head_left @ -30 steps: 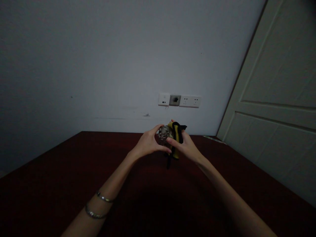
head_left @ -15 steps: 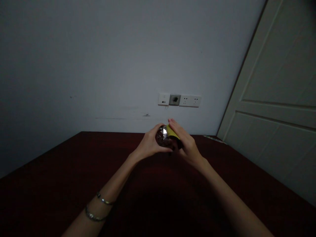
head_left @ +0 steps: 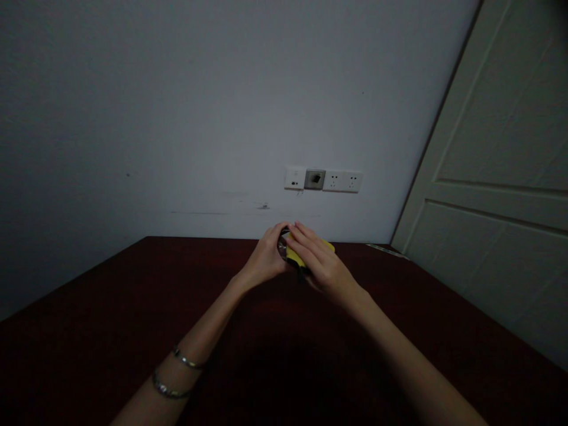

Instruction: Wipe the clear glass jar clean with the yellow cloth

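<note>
Grip, left hand: fingers and thumb side curved round the left side of a shiny, rounded object, clasping it; the thumb tip is not clearly seen. Grip, right hand: fingers laid nearly straight and side by side over a yellow cloth with black trim, holding it against the object's right side.

Position of object: between the two hands, inside the curve of the left, its right part covered by cloth and right fingers. Only a narrow band shows, dark with bright reflections; material uncertain, glass-like. Fingertips of both hands nearly meet at its top.

Cloth: yellow below the right fingers, black edge along its lower side, a further yellow part visible beyond the knuckles. Small dark end hangs beneath, between the hands.

Location: hands and object appear in line with the far edge of the dark red worktop, between its far left and far right corners, somewhat nearer the right one. Clearance over the surface cannot be judged.

Surroundings: two metallic bracelets on the left forearm; wall sockets above the far edge; panelled door along the right edge.
</note>
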`<act>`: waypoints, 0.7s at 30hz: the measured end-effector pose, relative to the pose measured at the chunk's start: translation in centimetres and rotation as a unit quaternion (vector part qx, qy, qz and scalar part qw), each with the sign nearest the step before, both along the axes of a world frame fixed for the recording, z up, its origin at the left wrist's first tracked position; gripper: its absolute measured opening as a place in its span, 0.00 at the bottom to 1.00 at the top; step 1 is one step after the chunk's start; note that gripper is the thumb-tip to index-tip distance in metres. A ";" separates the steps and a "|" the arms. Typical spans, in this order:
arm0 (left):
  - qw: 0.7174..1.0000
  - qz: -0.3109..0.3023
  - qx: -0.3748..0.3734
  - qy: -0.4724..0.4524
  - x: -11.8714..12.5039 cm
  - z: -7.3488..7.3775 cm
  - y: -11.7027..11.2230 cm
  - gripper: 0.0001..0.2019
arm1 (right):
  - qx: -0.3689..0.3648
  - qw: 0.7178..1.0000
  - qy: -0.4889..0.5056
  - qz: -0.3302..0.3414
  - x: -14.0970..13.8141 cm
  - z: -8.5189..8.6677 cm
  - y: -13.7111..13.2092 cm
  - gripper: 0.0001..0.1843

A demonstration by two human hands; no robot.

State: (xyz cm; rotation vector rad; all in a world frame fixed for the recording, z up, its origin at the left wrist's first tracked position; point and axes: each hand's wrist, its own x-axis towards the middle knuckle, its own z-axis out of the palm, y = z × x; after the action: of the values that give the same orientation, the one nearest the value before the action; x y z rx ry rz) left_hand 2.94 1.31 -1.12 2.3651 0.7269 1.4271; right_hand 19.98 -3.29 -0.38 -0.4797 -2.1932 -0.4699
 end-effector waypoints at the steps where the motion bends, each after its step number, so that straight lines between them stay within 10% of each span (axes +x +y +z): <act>1: 1.000 -0.001 0.000 -0.004 0.0 0.0 0.0 0.28 | 0.005 1.000 -0.006 0.010 0.0 -0.1 0.1 0.38; 8: 0.997 0.036 -0.065 -0.004 0.2 0.4 -0.7 0.41 | -0.053 0.987 0.148 0.027 0.6 -1.4 1.5 0.38; 16: 0.992 0.000 -0.119 -0.027 0.0 0.1 -0.5 0.33 | -0.069 0.991 0.098 0.059 -0.4 -1.4 1.0 0.33; 21: 0.975 0.002 -0.210 -0.077 0.5 -0.1 -0.5 0.42 | -0.189 0.930 0.311 0.044 -0.7 -1.2 1.5 0.18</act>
State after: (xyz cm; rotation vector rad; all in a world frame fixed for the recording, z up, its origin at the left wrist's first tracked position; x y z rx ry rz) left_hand 3.45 0.85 -1.24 1.9124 0.8899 1.2885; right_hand 19.31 -1.82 -1.54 -0.6296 -1.6670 0.1563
